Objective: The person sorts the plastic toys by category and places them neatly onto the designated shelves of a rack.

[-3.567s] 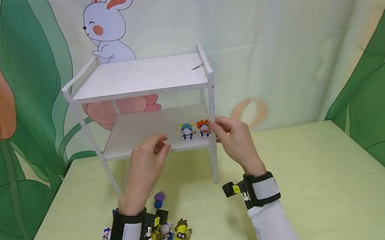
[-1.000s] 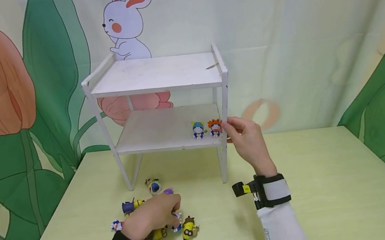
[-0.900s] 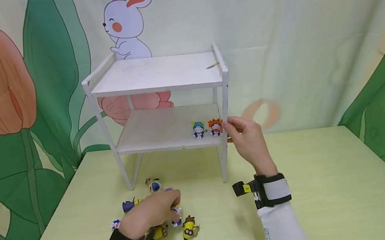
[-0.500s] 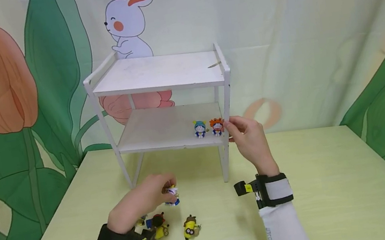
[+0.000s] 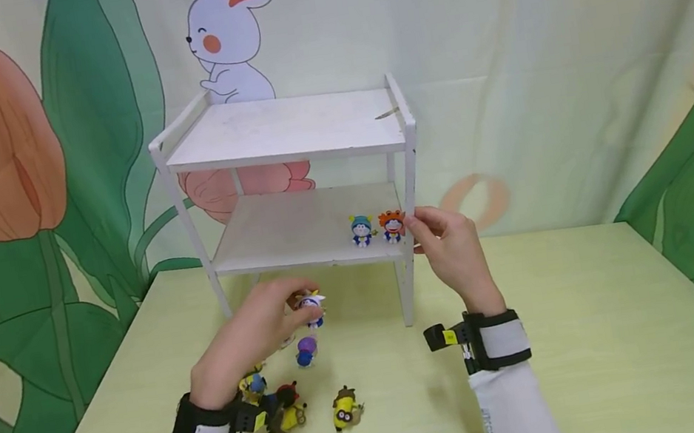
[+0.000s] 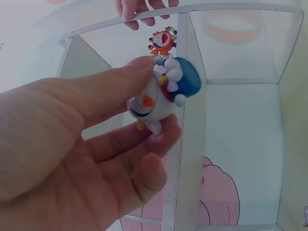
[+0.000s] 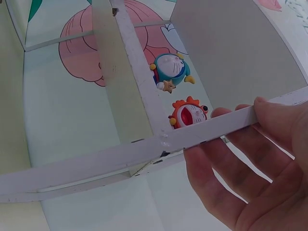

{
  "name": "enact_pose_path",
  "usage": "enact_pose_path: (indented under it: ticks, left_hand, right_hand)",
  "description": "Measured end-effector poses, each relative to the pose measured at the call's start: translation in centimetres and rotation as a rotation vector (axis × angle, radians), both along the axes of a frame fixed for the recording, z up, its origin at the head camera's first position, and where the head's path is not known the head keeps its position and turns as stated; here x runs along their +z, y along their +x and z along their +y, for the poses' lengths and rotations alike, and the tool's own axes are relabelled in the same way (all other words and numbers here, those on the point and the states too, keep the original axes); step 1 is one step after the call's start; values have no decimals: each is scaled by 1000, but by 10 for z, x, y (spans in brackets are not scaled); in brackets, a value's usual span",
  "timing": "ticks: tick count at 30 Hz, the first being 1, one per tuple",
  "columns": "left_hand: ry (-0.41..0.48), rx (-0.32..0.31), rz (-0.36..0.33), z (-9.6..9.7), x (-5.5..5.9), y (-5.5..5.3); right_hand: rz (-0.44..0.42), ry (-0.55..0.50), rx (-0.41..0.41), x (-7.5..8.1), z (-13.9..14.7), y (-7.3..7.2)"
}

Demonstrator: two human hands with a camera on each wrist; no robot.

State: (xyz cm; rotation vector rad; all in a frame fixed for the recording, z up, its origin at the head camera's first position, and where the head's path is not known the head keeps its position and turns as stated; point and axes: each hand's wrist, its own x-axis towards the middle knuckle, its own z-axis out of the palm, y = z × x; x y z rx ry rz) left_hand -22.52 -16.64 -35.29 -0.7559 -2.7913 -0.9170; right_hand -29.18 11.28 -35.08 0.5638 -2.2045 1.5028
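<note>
My left hand (image 5: 251,339) pinches a small Doraemon figurine (image 5: 312,313) between thumb and fingers, raised in front of the lower shelf board. The left wrist view shows its white head, blue body and red collar. My right hand (image 5: 456,252) grips the right front post (image 5: 407,177) of a white two-tier shelf, thumb on one side and fingers on the other. Side by side at the lower board's right front stand two more figurines: one in a teal hat (image 5: 361,231), one in an orange crab hat (image 5: 392,228) beside the gripped post.
On the table (image 5: 582,346) before the shelf lie a purple-and-blue figurine (image 5: 306,351), a yellow minion figurine (image 5: 345,408) and several other figurines, partly behind my left forearm. The shelf's upper board (image 5: 280,130) overhangs the lower board (image 5: 282,230).
My left hand reached down from the shelf to the figurines on the table, took hold of the Doraemon figurine and lifted it toward the lower board. The right hand stays on the post.
</note>
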Motion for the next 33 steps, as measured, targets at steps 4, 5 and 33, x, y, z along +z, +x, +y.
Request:
enact_pose_path:
  ticks: [4,5,33]
  left_hand:
    - [15,16,70,3,4,-4]
    - [22,20,83,5,5,-5]
    - [273,135,269,31,12,-41]
  right_hand:
    - [8,1,-4,1,0,0]
    - [11,0,-5,1,1,0]
    - [-21,-10,-7,-1,2,2]
